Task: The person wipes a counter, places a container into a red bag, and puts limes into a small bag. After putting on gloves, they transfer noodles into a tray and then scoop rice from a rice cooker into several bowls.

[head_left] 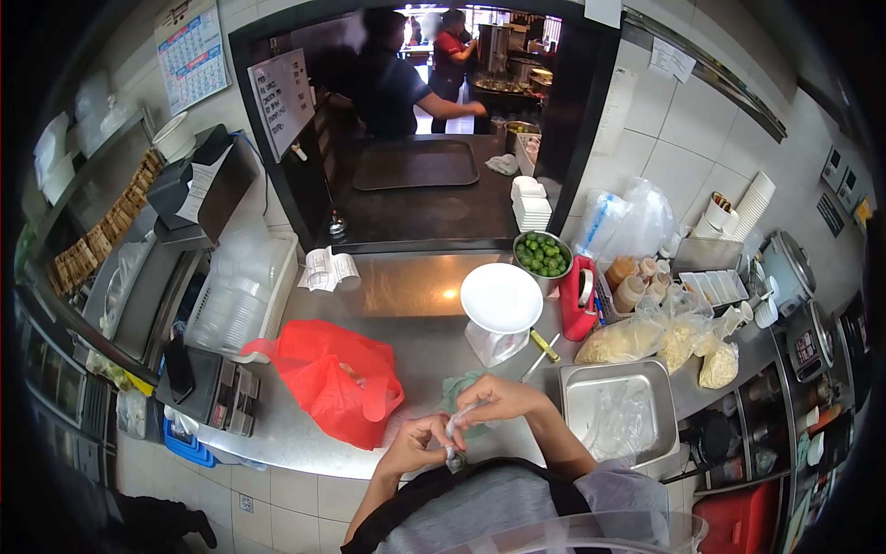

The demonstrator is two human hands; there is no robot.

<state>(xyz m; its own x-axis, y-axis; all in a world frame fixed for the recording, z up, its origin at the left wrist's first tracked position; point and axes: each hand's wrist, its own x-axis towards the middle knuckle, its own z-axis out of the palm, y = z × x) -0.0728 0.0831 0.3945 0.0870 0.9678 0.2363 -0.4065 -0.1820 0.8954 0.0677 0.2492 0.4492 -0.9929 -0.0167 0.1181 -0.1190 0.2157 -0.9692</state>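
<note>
Near the front edge of the steel counter, my left hand (pixel 417 445) and my right hand (pixel 498 403) meet with fingers pinched on a small twisted plastic bag (pixel 454 430). Something greenish shows at the bag's lower end, too small to name. Behind my hands a green cloth (pixel 459 388) lies on the counter, partly hidden. To the left stands a red bag (pixel 337 383) with its handles loose. A white bowl (pixel 501 297) sits beyond my hands, on top of a clear plastic bag (pixel 496 343).
A steel pan (pixel 618 411) holds clear plastic on the right, near bags of pale food (pixel 623 340). Green limes fill a bowl (pixel 542 255). Plastic containers (pixel 235 300) stand left. Through the opening are a tray (pixel 416 165) and two people (pixel 388 88) (pixel 450 55).
</note>
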